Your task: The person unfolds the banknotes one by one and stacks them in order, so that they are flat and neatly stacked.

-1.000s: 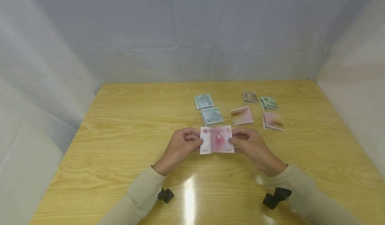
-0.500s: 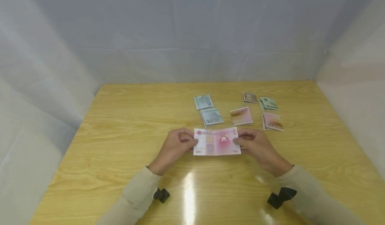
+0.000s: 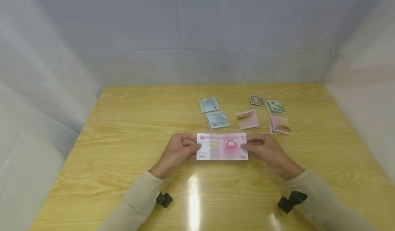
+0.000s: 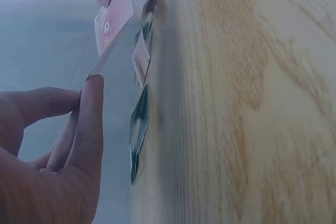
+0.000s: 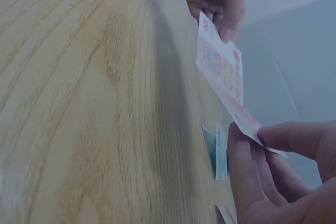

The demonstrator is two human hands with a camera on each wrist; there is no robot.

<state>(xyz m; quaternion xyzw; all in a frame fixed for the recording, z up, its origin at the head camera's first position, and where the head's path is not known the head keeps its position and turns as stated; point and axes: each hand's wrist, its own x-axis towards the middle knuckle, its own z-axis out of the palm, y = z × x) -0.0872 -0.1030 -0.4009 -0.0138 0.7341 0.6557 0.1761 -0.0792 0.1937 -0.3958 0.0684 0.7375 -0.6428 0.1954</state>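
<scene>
A pink 100 banknote [image 3: 220,148] is held stretched flat between both hands, a faint crease down its middle. My left hand [image 3: 178,152] pinches its left end with the thumb on top and the fingers beneath. At the opposite end my right hand [image 3: 271,153] pinches it the same way. Both wrist views show the banknote [image 5: 223,66] raised off the wooden table [image 5: 79,103]. Just beyond it lie two folded blue-green 50 notes, the nearer one [image 3: 217,119] and the farther one [image 3: 208,104].
Right of the 50s lie two folded 20 notes, one on the left [image 3: 248,118] and one on the right [image 3: 279,124]. Behind them are a small brown folded note [image 3: 256,100] and a green folded note [image 3: 276,105]. Pale sheeting [image 3: 197,35] walls the table's back and sides.
The hands have moved apart, drawing the 100 banknote from partly folded to nearly flat. It has also come slightly nearer to me. The other notes stay in place.
</scene>
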